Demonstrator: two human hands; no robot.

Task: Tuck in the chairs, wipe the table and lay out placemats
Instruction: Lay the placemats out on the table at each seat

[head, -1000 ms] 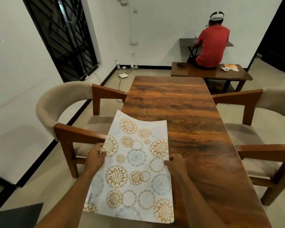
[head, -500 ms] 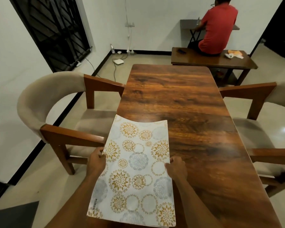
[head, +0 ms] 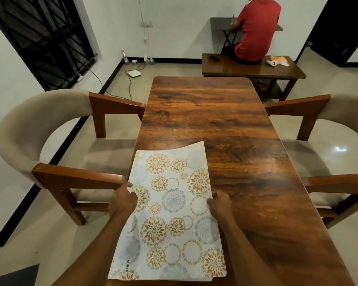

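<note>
A: Fingers?
B: Curled, pinching the placemat: left edge in the left hand, right edge in the right hand, thumbs on top.
A: Lying where?
B: Along the near left of the table, far corner curled up.
A: Nearby?
B: Armrest of the left chair just beside the left hand; right chair well apart.
A: Count?
B: One placemat, two chairs, one bench beyond.

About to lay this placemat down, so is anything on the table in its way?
Nothing visible. The left hand and right hand hold the placemat by its sides, and no object lies on the table around it.
</note>
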